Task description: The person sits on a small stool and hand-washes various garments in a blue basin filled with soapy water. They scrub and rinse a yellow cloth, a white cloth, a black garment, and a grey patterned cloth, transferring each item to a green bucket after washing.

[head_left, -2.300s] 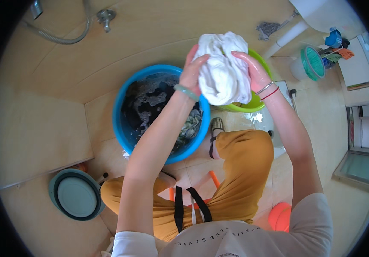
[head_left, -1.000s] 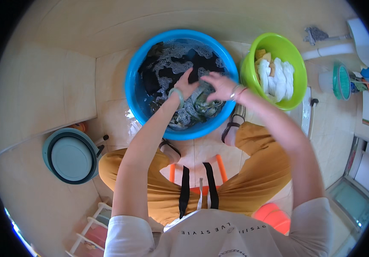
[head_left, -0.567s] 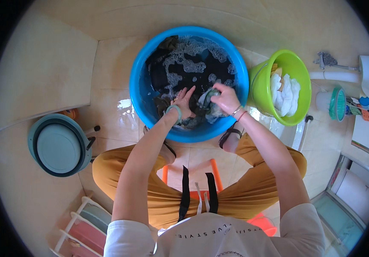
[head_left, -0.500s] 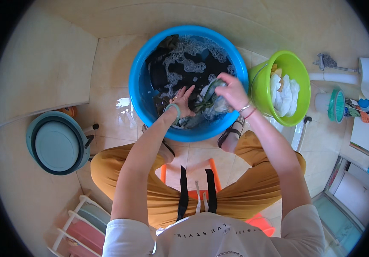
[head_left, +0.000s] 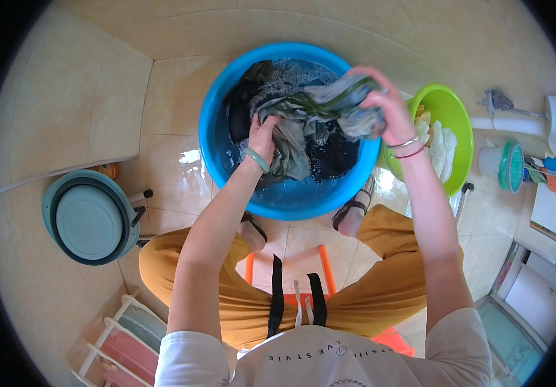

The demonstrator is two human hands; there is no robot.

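A wet garment in green, grey and white (head_left: 310, 106) is stretched between my two hands above a large blue basin (head_left: 291, 211). My left hand (head_left: 262, 138), with a pale green bangle at its wrist, grips one side of it. The other end is bunched up in my right hand (head_left: 387, 106), raised over the basin's right rim. Part of the garment hangs down toward the water. Dark clothes (head_left: 333, 155) lie soaking below in soapy water, with foam (head_left: 297, 74) along the far side.
To the right stands a lime green bucket (head_left: 462, 122) holding white and yellow cloth. A grey-blue folding basin (head_left: 88, 219) leans at the left wall. I sit on an orange stool (head_left: 327, 271), my sandalled feet near the basin. A white rack (head_left: 107, 329) stands lower left.
My right hand has lifted the garment up and to the right, spreading it out of the water. My left hand has gone from spread fingers to a grip on it.
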